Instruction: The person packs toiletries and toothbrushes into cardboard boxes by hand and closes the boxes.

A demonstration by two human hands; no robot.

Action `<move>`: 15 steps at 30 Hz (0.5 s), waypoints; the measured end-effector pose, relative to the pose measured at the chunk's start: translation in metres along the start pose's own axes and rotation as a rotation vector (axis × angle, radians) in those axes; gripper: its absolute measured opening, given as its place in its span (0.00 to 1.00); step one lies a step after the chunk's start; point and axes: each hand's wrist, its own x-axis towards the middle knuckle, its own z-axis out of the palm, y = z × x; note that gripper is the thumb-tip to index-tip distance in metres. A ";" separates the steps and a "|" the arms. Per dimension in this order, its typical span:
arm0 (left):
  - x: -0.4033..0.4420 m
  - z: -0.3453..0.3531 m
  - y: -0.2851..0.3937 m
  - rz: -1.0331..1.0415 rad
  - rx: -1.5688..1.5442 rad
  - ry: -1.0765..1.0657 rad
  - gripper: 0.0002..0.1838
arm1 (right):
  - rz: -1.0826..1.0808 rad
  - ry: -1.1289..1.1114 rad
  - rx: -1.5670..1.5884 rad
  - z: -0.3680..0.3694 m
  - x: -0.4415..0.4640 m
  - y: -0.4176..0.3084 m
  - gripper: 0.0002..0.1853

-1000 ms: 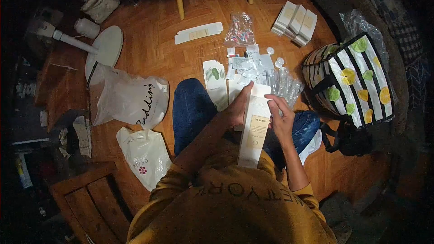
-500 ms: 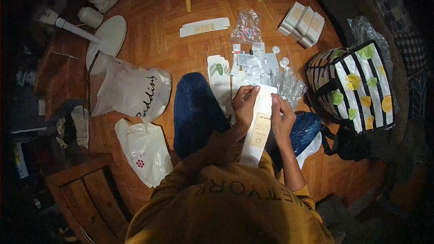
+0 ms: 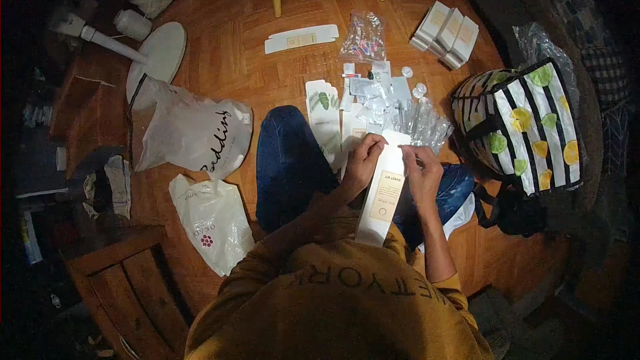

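Guest kit box (image 3: 384, 193) lies between the left hand (image 3: 362, 164) and the right hand (image 3: 423, 173), its long axis running back toward the mustard sweater (image 3: 333, 297), near end slightly left. Both hands pinch its far end, so neither is nearer. Compared with half a second ago, this end and both hands sit a little closer to the sweater.
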 end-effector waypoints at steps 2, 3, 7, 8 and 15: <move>-0.008 0.003 0.010 -0.040 0.063 -0.033 0.13 | -0.011 0.017 0.108 0.002 0.004 0.017 0.08; -0.018 0.010 0.015 0.006 0.232 -0.018 0.24 | -0.023 0.032 0.217 0.003 0.006 0.020 0.07; -0.028 0.026 0.018 0.044 0.486 -0.014 0.54 | 0.016 0.040 0.235 0.002 0.004 0.023 0.07; -0.027 0.028 0.019 0.101 0.536 0.000 0.55 | -0.003 0.040 0.205 0.000 0.004 0.024 0.06; -0.028 0.043 0.037 0.096 0.462 -0.069 0.56 | 0.055 0.092 0.426 -0.015 0.004 0.009 0.05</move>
